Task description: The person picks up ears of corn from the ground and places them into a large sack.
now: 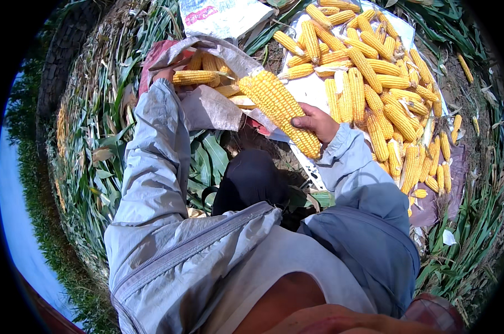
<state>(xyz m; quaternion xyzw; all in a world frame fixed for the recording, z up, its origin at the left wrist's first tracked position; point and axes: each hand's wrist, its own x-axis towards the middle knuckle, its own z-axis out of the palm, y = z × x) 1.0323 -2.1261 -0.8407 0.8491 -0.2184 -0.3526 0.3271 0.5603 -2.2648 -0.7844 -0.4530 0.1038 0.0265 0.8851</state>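
My right hand [321, 123] is closed around the lower end of a husked yellow corn ear [279, 112], which slants up and left towards an open woven sack [212, 106]. The ear looks broad; I cannot tell whether a second one lies against it. At the sack's left rim is my left hand [164, 75], mostly hidden by the sleeve and the sack's folds. Another corn ear [195, 77] lies right beside it, across the sack's mouth. More ears [209, 62] show inside the sack. Whether my left fingers grip the rim or that ear is unclear.
A large heap of husked corn ears [377, 79] covers a white sheet [306, 94] on my right. A dark purple sheet [454, 183] extends below it. A white printed sack [223, 18] lies beyond the open one. Cut corn stalks [97, 137] cover the ground on the left.
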